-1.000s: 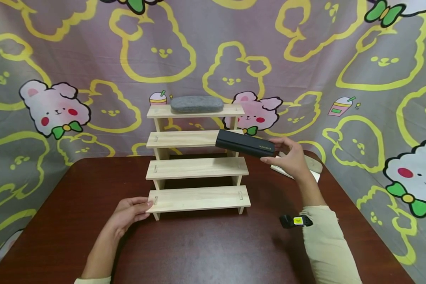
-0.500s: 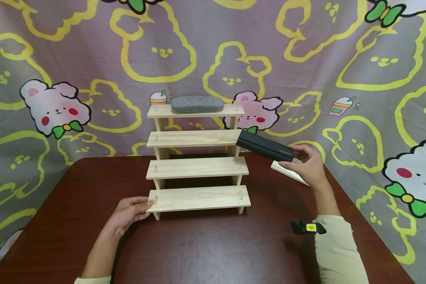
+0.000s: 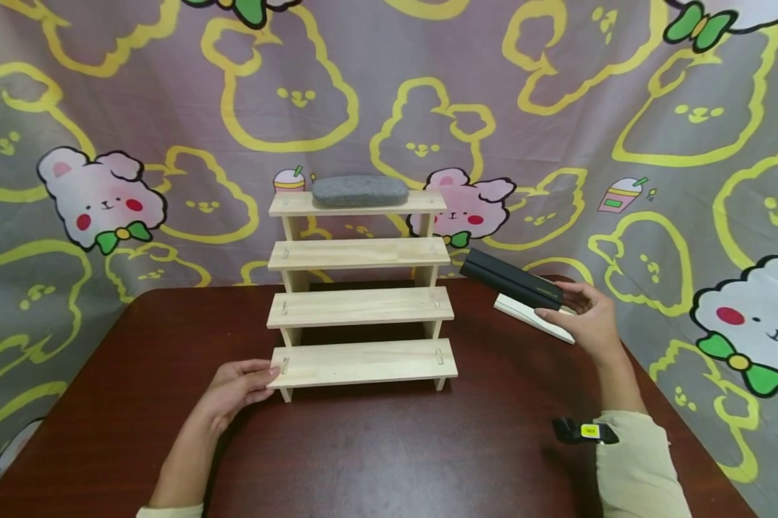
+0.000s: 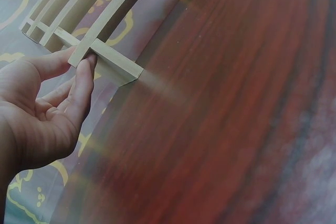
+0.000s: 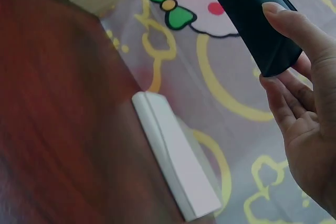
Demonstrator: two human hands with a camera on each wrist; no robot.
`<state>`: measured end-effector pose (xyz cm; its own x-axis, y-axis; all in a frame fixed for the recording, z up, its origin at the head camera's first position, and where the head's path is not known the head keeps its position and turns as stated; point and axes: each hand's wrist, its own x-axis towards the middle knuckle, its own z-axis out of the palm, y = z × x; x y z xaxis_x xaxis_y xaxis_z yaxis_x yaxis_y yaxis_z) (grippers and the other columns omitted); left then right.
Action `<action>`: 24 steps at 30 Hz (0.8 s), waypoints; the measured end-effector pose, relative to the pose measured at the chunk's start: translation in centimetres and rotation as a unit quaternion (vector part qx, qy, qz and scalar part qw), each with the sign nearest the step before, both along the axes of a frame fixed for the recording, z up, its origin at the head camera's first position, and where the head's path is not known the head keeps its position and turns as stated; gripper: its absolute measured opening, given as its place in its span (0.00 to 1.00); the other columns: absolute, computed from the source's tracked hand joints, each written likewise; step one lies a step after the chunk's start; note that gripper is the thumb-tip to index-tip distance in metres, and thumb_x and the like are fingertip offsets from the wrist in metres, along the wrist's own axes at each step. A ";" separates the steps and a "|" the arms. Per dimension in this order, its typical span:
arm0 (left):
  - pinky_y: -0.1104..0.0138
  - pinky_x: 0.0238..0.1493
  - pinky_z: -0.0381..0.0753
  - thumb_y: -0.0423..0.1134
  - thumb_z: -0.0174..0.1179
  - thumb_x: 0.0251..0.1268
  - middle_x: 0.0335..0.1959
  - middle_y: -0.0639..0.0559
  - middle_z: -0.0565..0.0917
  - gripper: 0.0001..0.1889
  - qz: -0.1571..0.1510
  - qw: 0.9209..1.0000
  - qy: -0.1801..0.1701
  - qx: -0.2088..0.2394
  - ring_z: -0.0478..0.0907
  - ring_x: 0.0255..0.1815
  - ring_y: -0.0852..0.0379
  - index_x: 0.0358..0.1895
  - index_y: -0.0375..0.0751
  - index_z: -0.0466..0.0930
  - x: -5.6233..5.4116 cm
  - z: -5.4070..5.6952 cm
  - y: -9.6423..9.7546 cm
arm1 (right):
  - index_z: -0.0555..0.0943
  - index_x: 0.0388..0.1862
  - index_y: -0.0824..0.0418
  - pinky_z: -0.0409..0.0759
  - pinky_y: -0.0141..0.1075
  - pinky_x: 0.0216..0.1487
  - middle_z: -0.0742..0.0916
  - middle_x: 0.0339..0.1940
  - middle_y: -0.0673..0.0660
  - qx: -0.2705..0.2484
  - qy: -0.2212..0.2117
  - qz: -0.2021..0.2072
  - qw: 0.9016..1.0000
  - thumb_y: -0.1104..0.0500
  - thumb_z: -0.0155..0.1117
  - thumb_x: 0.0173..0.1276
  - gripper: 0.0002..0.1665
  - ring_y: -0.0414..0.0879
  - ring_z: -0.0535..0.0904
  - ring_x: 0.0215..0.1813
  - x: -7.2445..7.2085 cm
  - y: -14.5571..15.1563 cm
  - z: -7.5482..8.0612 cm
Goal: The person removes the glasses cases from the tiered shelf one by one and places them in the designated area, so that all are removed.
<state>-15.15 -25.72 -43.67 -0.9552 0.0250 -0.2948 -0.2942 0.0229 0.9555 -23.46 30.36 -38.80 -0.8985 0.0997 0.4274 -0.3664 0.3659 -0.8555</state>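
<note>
My left hand (image 3: 233, 388) pinches the left end of the lowest board on a stepped wooden rack (image 3: 363, 363). In the left wrist view the thumb lies at that board (image 4: 105, 19) corner, fingers underneath. Right of the rack, my right hand (image 3: 592, 320) holds a long black glasses case (image 3: 512, 280) by its right end, between thumb and fingers. Small gold lettering marks its front. The case is raised and slanted, its far end higher in the head view. Below it lies a slim white case (image 5: 176, 156) on the table. A grey felt glasses case (image 3: 360, 191) rests on the top board.
A dark red-brown table (image 3: 376, 446) carries the rack. Behind and beside it hangs a cartoon-printed curtain (image 3: 525, 57). A beige rounded thing behind the white case is mostly hidden by the black case and right hand in the head view.
My right hand has carried the black case rightward and down, from in front of the rack's upper boards to over the white case. The left hand stays at the lowest board.
</note>
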 end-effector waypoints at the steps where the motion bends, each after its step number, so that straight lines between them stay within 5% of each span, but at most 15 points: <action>1: 0.77 0.36 0.87 0.32 0.61 0.71 0.31 0.61 0.85 0.15 -0.002 1.000 0.001 0.000 0.82 0.31 0.69 0.56 0.26 0.78 0.0 0.0 0.0 | 0.82 0.55 0.63 0.81 0.14 0.45 0.84 0.39 0.34 0.006 -0.003 -0.007 1.000 0.76 0.78 0.50 0.31 0.27 0.82 0.39 0.1 0.2 -0.2; 9: 0.77 0.36 0.87 0.32 0.61 0.71 0.31 0.60 0.84 0.19 -0.002 1.000 0.002 -0.003 0.82 0.31 0.68 0.59 0.23 0.75 0.0 -0.1 0.0 | 0.81 0.53 0.59 0.81 0.14 0.41 0.82 0.35 0.32 0.021 -0.050 -0.039 0.998 0.73 0.78 0.53 0.28 0.25 0.81 0.38 0.8 1.6 -2.5; 24: 0.77 0.37 0.88 0.33 0.61 0.71 0.31 0.60 0.84 0.19 -0.001 1.000 0.001 -0.010 0.82 0.32 0.68 0.59 0.22 0.75 0.0 0.0 0.0 | 0.78 0.57 0.71 0.81 0.16 0.37 0.79 0.34 0.26 0.063 -0.116 -0.058 0.990 0.63 0.81 0.55 0.33 0.20 0.79 0.37 1.1 3.3 -5.9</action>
<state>-15.15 -25.71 -43.69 -0.9556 0.0219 -0.2939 -0.2929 0.0422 0.9552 -22.34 33.67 -44.71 -0.9595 0.1669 0.2271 -0.1152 0.5031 -0.8565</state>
